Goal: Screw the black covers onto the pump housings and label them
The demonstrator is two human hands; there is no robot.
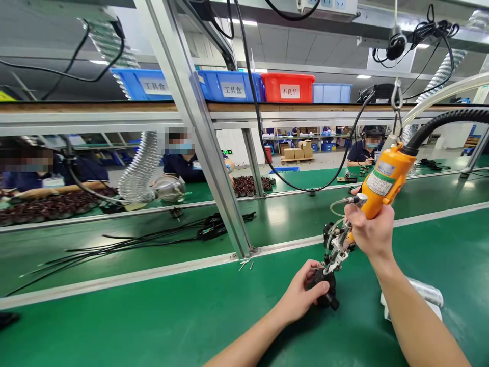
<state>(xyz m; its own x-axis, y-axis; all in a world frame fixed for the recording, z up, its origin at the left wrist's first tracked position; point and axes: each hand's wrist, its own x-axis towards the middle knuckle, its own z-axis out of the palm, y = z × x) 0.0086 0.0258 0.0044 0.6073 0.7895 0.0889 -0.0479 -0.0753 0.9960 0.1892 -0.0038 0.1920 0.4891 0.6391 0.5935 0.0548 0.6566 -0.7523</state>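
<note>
An orange driver (384,183) with a white-and-green label and a black hose (439,122) stands out against a bright green counter (171,326) crossed by pale silver-grey strips (133,278); the small part (326,294) under its shiny metal tip is black. Black cables (114,244) trail over the green, near a ribbed silver duct (139,168) and heaps of dark brown coils (53,206). On the shelf (95,107) above sit blue bins (229,84) and one red bin (288,86), their labels white with black characters.

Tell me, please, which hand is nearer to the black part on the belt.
Left. The left hand grips the black part; the right hand is above it, holding the orange screwdriver.
</note>
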